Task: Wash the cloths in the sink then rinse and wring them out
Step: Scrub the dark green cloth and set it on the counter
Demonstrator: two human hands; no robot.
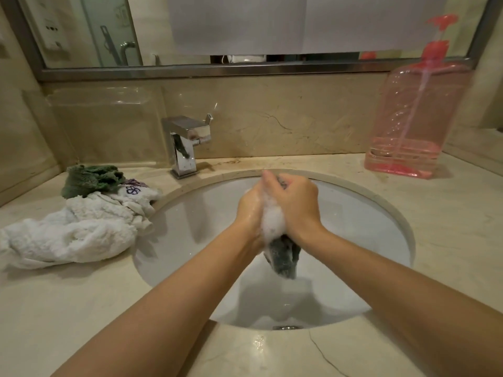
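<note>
Gripping soapy grey cloth point(283, 257) above sink point(353, 240)

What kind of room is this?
Most likely a bathroom: a round white sink sunk into a beige marble counter, a square chrome faucet behind it, and a wide mirror above. Both hands scrub a soapy dark grey cloth over the basin.

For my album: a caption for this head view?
Both hands, left and right, scrub a soapy grey cloth over the sink.
</note>
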